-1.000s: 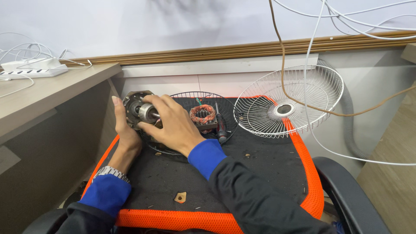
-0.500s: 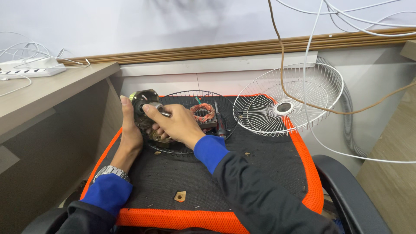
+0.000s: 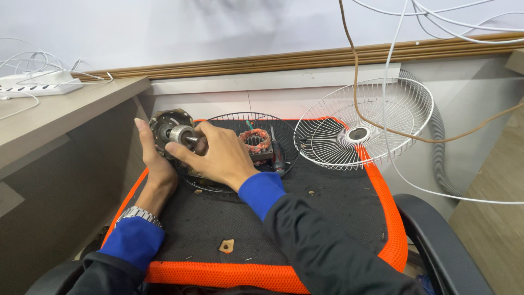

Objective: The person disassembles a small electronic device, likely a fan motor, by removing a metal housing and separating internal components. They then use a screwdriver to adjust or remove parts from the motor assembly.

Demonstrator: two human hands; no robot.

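Observation:
My left hand (image 3: 155,161) cradles a round grey metal fan motor housing (image 3: 166,124) from behind, over the far left of a black seat with orange trim (image 3: 382,186). My right hand (image 3: 218,155) grips the steel rotor and shaft (image 3: 183,134) sticking out of the housing's front. Just right of my hands a copper-wound stator (image 3: 256,143) and a dark screwdriver (image 3: 277,153) lie inside a black wire fan guard (image 3: 240,121) that rests flat on the seat.
A white wire fan guard (image 3: 363,123) leans at the seat's far right corner. Brown and white cables (image 3: 382,82) hang in front of it. A grey desk (image 3: 60,109) with a white power strip (image 3: 38,87) stands left. A small tan scrap (image 3: 226,246) lies near the front edge.
Both hands have tilted and shifted the motor housing slightly, bringing the rotor and shaft more into view. The rest of the parts lie as before.

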